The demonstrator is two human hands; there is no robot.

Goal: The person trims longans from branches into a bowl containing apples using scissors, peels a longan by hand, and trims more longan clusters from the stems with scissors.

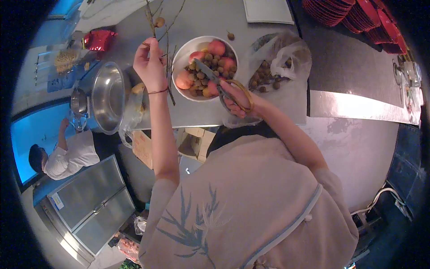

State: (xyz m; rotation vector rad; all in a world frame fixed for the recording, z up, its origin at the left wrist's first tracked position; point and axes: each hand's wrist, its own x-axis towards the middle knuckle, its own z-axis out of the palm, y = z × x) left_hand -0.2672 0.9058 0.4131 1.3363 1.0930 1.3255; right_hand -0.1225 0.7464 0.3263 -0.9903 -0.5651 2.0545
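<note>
My left hand (150,67) pinches a bare twiggy branch (152,22) that still carries one small brown fruit (159,21) near its top. My right hand (237,99) grips scissors (210,76) with yellow handles; the blades point up and left over a white bowl (181,51). The bowl holds several small brown fruits and a few pink-red peaches. To the right of the bowl lies a clear plastic bag (282,60) with more brown fruits inside. One loose fruit (230,36) rests on the grey counter just beyond the bowl.
A steel mixing bowl (107,96) stands at the counter's left end, with a red foil packet (98,39) beyond it. Stacked red dishes (354,13) fill the far right. A white board (268,10) lies at the back. Another person in white (67,154) crouches at lower left.
</note>
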